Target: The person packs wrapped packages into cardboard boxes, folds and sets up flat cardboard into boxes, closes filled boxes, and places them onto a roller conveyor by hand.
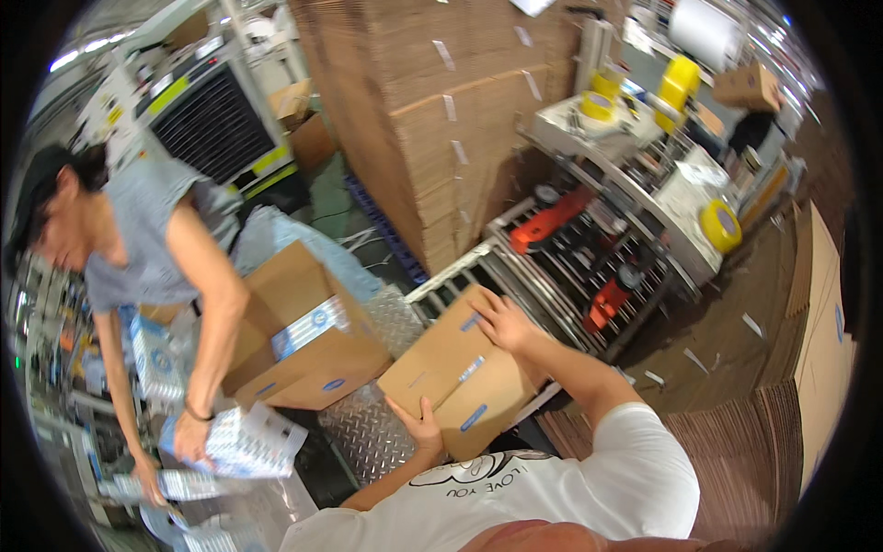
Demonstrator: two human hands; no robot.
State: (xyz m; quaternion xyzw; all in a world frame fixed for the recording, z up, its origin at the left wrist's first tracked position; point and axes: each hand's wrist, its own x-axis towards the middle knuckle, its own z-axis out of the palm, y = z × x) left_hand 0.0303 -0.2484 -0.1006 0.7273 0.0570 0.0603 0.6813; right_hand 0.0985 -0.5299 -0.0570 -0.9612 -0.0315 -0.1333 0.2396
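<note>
A closed brown cardboard box [441, 375] with blue labels lies tilted in front of me, at the near end of a roller conveyor. My left hand [421, 431] grips its near left edge, thumb up and fingers along the side. Over the far right edge lies my right hand [501, 320], its fingers bent on the cardboard. To the left, an open cardboard box [317, 382] stands on a metal tread plate [363, 437], with a blue and white pack [313, 327] inside. A co-worker's hand [193, 437] holds another blue and white pack [253, 443] beside it.
The roller conveyor [469, 269] leads to a taping machine [607, 267] with red parts and yellow tape rolls [720, 226]. Tall stacks of flat cardboard [487, 120] rise ahead, and more flat cardboard [736, 442] lies at my right. The co-worker [152, 216] leans in close on the left.
</note>
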